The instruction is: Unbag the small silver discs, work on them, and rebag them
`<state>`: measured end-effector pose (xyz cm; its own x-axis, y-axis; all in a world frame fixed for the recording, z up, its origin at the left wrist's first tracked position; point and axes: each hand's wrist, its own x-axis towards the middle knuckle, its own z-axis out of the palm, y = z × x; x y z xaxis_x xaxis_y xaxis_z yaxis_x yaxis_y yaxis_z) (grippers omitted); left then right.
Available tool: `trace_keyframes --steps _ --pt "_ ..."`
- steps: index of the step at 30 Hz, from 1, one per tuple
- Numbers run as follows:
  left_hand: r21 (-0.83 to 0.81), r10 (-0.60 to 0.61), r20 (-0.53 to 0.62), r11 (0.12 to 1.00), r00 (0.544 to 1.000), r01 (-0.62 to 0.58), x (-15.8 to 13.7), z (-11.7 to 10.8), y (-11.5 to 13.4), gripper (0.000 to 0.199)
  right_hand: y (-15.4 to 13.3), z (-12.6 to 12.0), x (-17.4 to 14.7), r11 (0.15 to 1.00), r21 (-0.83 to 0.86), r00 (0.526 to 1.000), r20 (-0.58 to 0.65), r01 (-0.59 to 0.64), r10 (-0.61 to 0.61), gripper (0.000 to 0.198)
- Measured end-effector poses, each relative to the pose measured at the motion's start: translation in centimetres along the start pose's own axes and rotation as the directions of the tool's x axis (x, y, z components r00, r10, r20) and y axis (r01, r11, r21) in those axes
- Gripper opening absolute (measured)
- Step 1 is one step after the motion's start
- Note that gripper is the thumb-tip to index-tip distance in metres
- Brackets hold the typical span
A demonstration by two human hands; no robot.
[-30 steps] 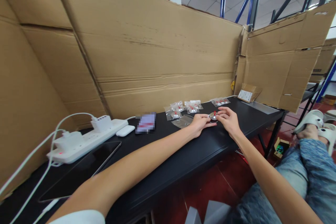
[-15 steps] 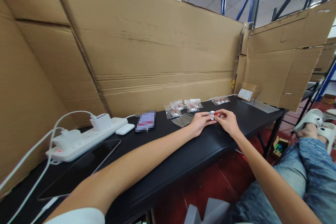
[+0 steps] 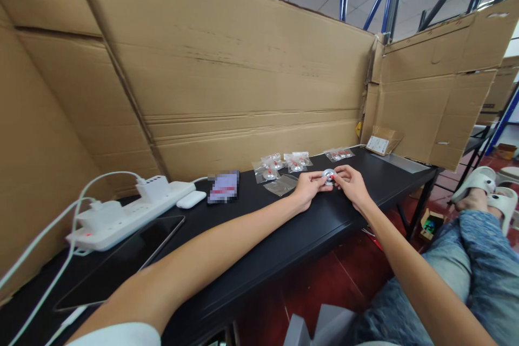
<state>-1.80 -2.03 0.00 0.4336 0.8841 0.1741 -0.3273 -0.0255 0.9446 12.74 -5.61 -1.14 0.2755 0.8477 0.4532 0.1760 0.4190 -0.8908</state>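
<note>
Between my two hands, just above the black table (image 3: 259, 248), is a small round silvery disc with a red part (image 3: 328, 174). My left hand (image 3: 308, 189) grips its left edge between thumb and fingers. From the other side my right hand (image 3: 351, 183) pinches it close to the red part. What exactly the disc is, I cannot make out. Left of my hands lies a flat clear plastic bag (image 3: 280, 185). Behind it are several bagged discs (image 3: 270, 172) with red parts, beside another group of bagged discs (image 3: 298, 162).
More clear bags (image 3: 339, 154) lie at the back right, near a small brown packet (image 3: 383, 141). On the left are a phone (image 3: 224, 187), a white case (image 3: 191, 199), a power strip (image 3: 117, 221) with cables and a dark tablet (image 3: 121, 265). Cardboard walls (image 3: 251, 75) enclose the table.
The silvery disc has turned so that more of its round face and red part shows. My right hand's fingers have shifted slightly on it; my left hand keeps its hold.
</note>
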Motion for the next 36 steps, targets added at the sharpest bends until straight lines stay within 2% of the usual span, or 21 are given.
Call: trace_keyframes --steps 3,6,9,11,16,20,25,29,32,36 --pt "0.026 0.010 -0.016 1.000 1.000 -0.010 -0.1 0.2 0.0 0.014 -0.1 -0.1 0.0 0.998 0.061 0.999 0.025 -0.026 0.025 0.028" --pt "0.071 0.028 -0.106 0.997 0.994 -0.021 -0.1 0.3 -0.1 0.016 -0.2 -0.1 -0.1 0.994 0.097 0.999 0.016 -0.041 0.039 0.029" --pt "0.088 0.030 -0.221 0.996 0.975 -0.011 0.0 0.4 -0.2 0.020 0.0 0.0 -0.1 0.998 0.058 0.999 -0.007 -0.039 0.039 0.028" --pt "0.077 0.027 -0.248 0.997 0.969 -0.008 -0.1 0.4 -0.2 0.019 0.0 0.1 -0.1 1.000 -0.020 0.999 -0.026 -0.023 0.022 0.023" --pt "0.059 0.018 -0.209 0.998 0.978 -0.005 -0.4 0.6 0.0 0.019 -0.6 0.3 -0.4 0.966 -0.249 0.994 -0.056 0.075 -0.092 0.007" --pt "0.003 0.063 -0.195 0.998 0.979 -0.064 -0.4 0.7 -0.1 0.028 -1.6 0.5 -1.0 0.947 -0.237 0.976 0.052 0.219 -0.213 0.004" --pt "-0.120 0.026 -0.195 0.992 0.980 -0.050 -0.2 0.6 0.1 0.038 -1.9 0.6 -1.3 0.894 -0.303 0.943 0.151 0.331 -0.298 0.009" --pt "-0.138 -0.026 -0.146 0.990 0.989 0.006 -0.2 0.4 0.6 0.024 -2.0 0.6 -1.3 0.884 -0.316 0.938 0.084 0.344 -0.335 0.015" --pt "-0.159 -0.061 -0.101 0.986 0.993 0.044 -0.4 0.3 1.0 0.020 -2.2 0.7 -1.4 0.822 -0.422 0.913 0.035 0.382 -0.406 0.021" --pt "-0.199 -0.066 0.026 0.978 0.997 0.070 -0.4 0.0 1.2 0.020 -2.4 0.9 -1.6 0.730 -0.534 0.883 0.070 0.427 -0.465 0.026"
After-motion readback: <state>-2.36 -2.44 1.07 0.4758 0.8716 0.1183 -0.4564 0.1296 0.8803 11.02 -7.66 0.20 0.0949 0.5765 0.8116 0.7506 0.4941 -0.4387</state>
